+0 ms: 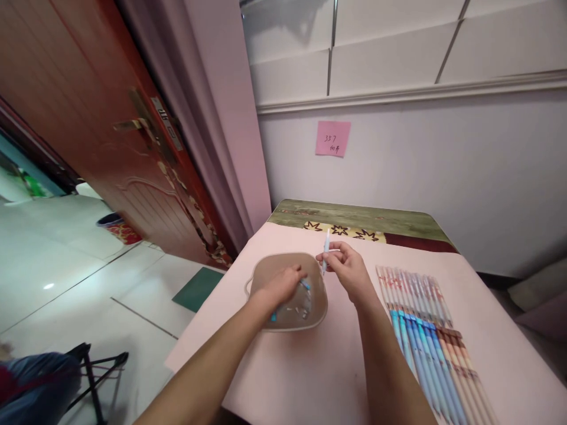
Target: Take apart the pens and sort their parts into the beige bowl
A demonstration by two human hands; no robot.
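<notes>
My right hand [348, 268] is closed in a pinch around a slim pale blue-and-white pen [326, 251], held upright just off the right rim of a beige basin [274, 262]. Down inside that basin is my left hand [286, 284], its fingers curled together. Whatever they grip is hidden, though a small blue piece [305, 284] shows beside the fingertips. Several small clear and blue parts [305, 307] lie on the basin's floor, too blurred to name.
To the right, rows of pens lie side by side: pale ones with reddish marks [414, 292], blue ones [425, 360] and orange-brown ones [465, 366]. Pink paper [310, 366] covers the table. A pink note [333, 139] is on the wall; a folding stool [95, 378] stands lower left.
</notes>
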